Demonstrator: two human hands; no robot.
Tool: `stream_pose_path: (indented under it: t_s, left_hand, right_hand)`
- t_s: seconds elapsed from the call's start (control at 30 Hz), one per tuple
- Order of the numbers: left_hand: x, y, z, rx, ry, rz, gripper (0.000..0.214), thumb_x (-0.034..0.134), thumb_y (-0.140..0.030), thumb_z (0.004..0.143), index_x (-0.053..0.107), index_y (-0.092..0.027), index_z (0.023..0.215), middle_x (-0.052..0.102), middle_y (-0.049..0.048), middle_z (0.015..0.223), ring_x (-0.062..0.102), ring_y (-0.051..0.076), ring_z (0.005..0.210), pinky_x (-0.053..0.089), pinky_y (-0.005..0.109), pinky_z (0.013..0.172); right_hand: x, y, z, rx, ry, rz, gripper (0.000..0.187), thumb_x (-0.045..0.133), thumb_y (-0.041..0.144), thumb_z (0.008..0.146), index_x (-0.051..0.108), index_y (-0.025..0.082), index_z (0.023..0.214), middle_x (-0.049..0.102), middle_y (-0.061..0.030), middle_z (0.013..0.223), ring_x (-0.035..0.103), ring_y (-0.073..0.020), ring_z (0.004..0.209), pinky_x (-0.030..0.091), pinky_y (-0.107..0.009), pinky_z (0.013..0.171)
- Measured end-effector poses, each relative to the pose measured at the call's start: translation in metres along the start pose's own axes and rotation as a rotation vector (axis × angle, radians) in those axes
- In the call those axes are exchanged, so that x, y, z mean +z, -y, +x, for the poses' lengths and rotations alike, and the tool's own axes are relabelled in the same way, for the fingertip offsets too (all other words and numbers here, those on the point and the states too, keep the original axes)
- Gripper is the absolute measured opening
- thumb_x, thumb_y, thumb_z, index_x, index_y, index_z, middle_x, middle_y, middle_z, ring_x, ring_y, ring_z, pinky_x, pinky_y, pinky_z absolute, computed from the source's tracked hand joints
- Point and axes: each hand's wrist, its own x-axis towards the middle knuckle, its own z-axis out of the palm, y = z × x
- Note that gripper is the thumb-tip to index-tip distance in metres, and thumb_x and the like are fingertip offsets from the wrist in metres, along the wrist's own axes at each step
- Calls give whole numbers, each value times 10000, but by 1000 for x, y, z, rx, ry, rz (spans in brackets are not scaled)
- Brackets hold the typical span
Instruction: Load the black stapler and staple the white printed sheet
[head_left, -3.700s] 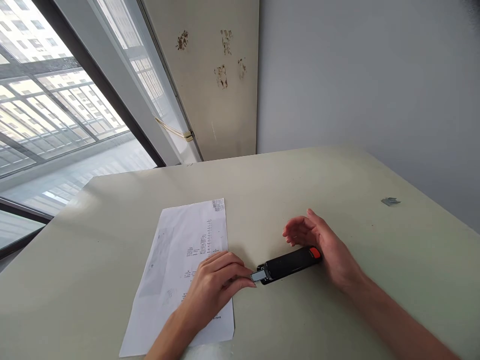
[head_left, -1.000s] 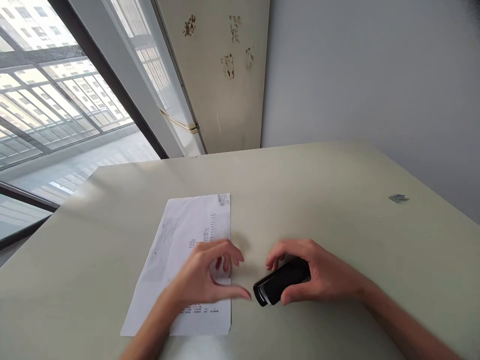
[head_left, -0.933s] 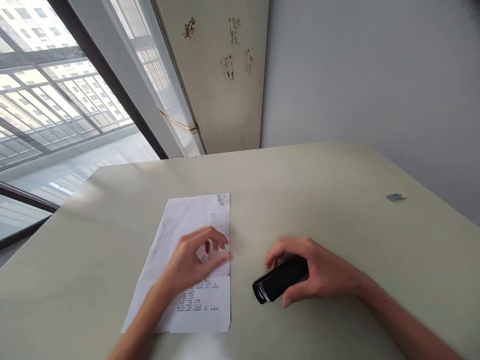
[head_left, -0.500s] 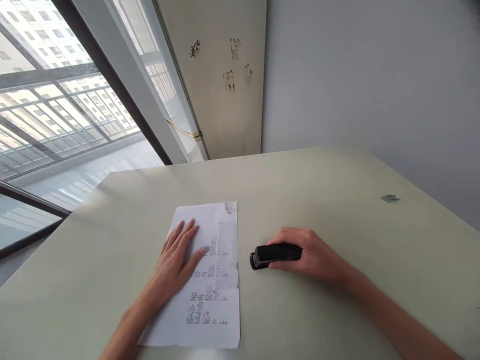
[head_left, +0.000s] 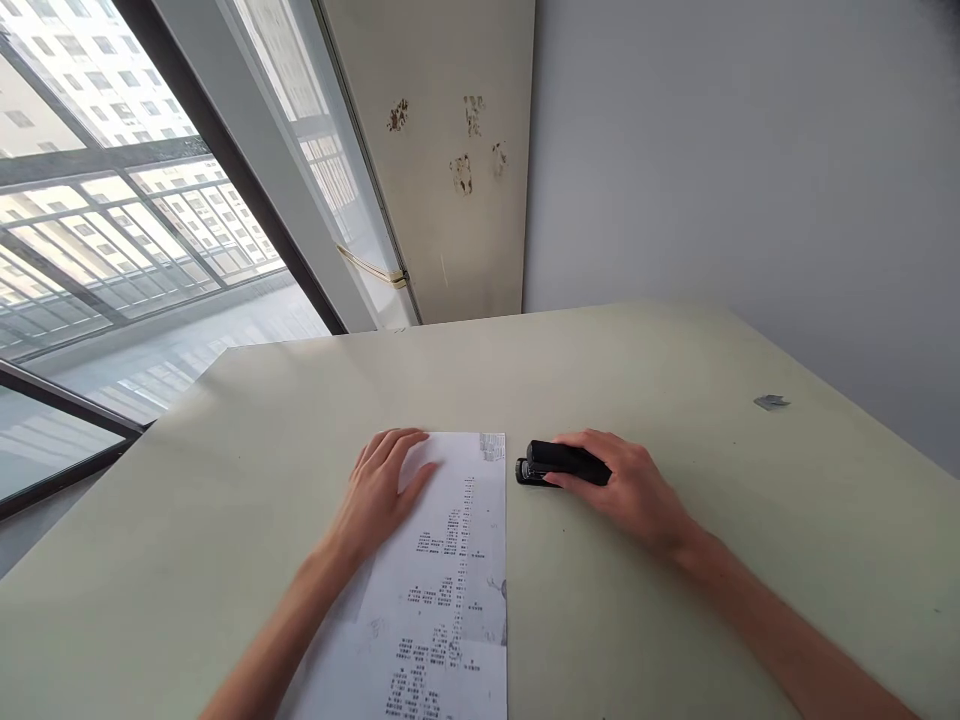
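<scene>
A printed sheet of white paper (head_left: pixel 450 570) lies on the pale table (head_left: pixel 675 360) in front of me. My left hand (head_left: pixel 382 485) rests flat on the paper's upper left part, fingers stretched out. A black stapler (head_left: pixel 551 464) lies on its base just right of the paper's top right corner, its nose pointing at that corner. My right hand (head_left: pixel 626 485) is wrapped round the stapler's rear half, fingers over its top.
A small strip of staples (head_left: pixel 770 402) lies on the table at the far right. A grey wall runs behind and to the right. A large window with a dark frame (head_left: pixel 225 180) fills the left side.
My right hand closed round the stapler, stood it level and brought it to the paper's top right corner. My left hand left the stapler and now lies flat on the paper, which sits nearer me.
</scene>
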Motion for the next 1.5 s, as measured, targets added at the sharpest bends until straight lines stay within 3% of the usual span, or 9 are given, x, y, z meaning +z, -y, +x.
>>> stream_pose_path:
  t_s: [0.13, 0.27, 0.5, 0.77, 1.5]
  left_hand:
    - [16, 0, 35, -5, -7, 13, 381, 497, -537, 1046, 589, -239, 1265, 619, 106, 1328, 537, 314, 1272, 467, 539, 1089]
    - [29, -2, 47, -14, -27, 1, 330, 477, -526, 1050, 580, -216, 1092, 582, 111, 1243, 522, 303, 1201, 471, 518, 1043]
    - [34, -2, 45, -34, -45, -48, 265, 437, -466, 1076, 511, -236, 967, 564, 88, 1212, 536, 268, 1140, 464, 475, 1004]
    - [32, -9, 46, -69, -46, -83, 242, 469, -452, 1062, 452, -252, 926, 594, 45, 1014, 522, 262, 1025, 453, 454, 950]
    - [53, -44, 49, -96, -74, -85, 227, 537, -418, 1041, 531, -238, 903, 598, 56, 1032, 509, 276, 1050, 459, 489, 972]
  right_hand:
    - [0, -4, 0, -12, -16, -62, 214, 670, 449, 1001, 680, 302, 1157, 786, -5, 1010, 725, -237, 893, 586, -379, 803]
    - [0, -6, -1, -14, -9, -69, 220, 672, 440, 1004, 669, 307, 1179, 786, -2, 1034, 723, -236, 917, 582, -374, 820]
    - [0, -3, 0, -28, -15, -56, 226, 653, 450, 1013, 667, 295, 1177, 787, -19, 1035, 730, -244, 917, 587, -369, 801]
    - [1, -5, -2, -8, -5, -40, 230, 671, 443, 1007, 663, 299, 1187, 777, -20, 1048, 715, -249, 940, 579, -392, 835]
    - [-2, -2, -1, -4, 26, -75, 242, 605, 465, 1032, 659, 297, 1197, 786, -32, 1088, 732, -260, 982, 593, -403, 837]
